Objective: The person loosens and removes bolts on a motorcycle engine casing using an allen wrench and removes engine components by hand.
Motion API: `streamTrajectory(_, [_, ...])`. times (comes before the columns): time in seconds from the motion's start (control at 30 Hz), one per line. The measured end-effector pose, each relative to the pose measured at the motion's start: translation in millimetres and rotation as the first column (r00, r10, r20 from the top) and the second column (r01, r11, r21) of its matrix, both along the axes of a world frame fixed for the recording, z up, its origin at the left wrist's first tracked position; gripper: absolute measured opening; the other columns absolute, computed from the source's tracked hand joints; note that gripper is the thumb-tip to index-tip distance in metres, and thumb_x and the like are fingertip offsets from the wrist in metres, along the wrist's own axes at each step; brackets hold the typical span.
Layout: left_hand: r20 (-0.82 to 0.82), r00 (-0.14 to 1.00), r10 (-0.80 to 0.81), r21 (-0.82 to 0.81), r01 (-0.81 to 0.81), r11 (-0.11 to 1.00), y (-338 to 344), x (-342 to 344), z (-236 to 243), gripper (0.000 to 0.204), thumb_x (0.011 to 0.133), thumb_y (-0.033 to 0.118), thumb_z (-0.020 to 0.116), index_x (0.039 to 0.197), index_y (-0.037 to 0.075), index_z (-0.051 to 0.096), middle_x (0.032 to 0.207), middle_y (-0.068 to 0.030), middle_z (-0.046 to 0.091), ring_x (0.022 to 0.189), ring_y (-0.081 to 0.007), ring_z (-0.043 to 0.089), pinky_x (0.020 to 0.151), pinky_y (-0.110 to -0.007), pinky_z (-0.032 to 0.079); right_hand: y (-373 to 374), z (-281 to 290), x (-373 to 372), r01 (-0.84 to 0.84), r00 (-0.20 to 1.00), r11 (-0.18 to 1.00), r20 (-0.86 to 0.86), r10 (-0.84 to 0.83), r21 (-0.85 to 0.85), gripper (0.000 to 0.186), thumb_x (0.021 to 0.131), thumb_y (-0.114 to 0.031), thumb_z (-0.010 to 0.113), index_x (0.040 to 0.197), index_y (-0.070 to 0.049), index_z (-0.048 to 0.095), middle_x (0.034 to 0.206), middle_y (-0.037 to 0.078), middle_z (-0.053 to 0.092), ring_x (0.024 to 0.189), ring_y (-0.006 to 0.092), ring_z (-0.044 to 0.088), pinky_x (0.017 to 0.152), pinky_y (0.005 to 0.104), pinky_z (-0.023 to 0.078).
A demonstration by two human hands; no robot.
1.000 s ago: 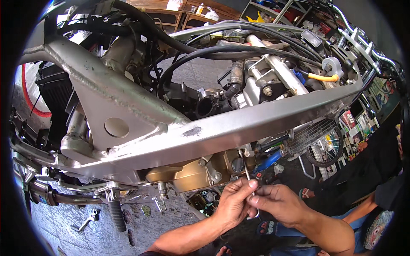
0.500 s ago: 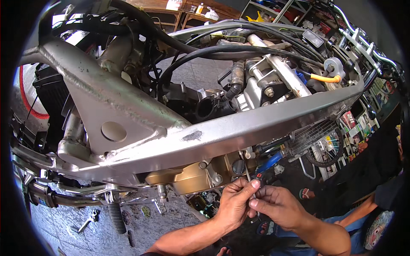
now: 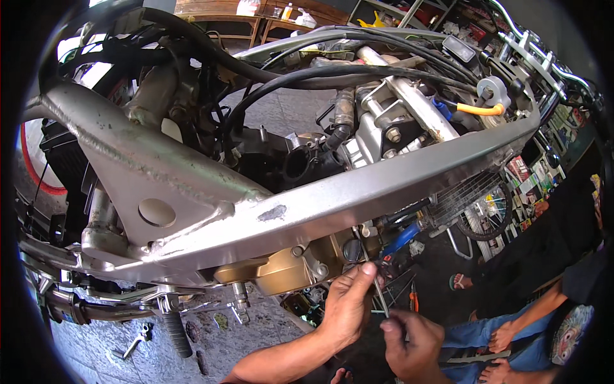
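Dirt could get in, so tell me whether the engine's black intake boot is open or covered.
Open: the black intake boot shows a round, dark hollow with nothing fitted over it.

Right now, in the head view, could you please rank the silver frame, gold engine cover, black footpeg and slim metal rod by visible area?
1. Silver frame
2. Gold engine cover
3. Black footpeg
4. Slim metal rod, partly hidden

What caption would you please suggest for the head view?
Left hand grips a metal rod, right hand near its lower end, beside a silver motorcycle frame.
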State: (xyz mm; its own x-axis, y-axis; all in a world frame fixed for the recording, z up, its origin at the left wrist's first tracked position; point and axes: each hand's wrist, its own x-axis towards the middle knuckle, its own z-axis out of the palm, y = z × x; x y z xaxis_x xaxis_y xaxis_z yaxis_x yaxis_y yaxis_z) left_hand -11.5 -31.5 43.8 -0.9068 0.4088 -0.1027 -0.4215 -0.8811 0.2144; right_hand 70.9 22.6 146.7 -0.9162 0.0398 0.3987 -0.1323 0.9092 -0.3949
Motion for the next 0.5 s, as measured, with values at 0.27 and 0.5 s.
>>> streamTrajectory(0.27, [-0.055, 0.995, -0.078, 0.026, 0.079, 0.996, -12, 2, 3, 0.031, 0.094, 0.029, 0.057, 0.092, -0.002, 0.062, 0.088, -0.0098, 0.059, 0.083, -0.0183, 0.05, 0.077, -0.031, 0.042, 7, -28, 2, 0.166, 0.985, 0.72, 0.144, -0.092, -0.674, 0.036, 0.095, -0.028, 0.055, 0.083, 0.005, 0.061, 0.055, 0.006, 0.057, 0.046, 0.0092, 0.054, 0.044, 0.0223, 0.043])
streamTrajectory(0.5, [-0.105, 0.994, -0.031, -0.026, 0.029, 0.999, -18, 0, 0, 0.031, 0.094, 0.03, 0.056, 0.093, -0.001, 0.062, 0.09, -0.0099, 0.059, 0.083, -0.0186, 0.052, 0.075, -0.032, 0.043, 22, -21, -9, 0.043, 0.974, 0.894, 0.22, 0.063, -0.445, 0.03, 0.088, -0.02, 0.058, 0.073, 0.005, 0.064, 0.053, 0.004, 0.056, 0.047, 0.0069, 0.052, 0.044, 0.022, 0.039])
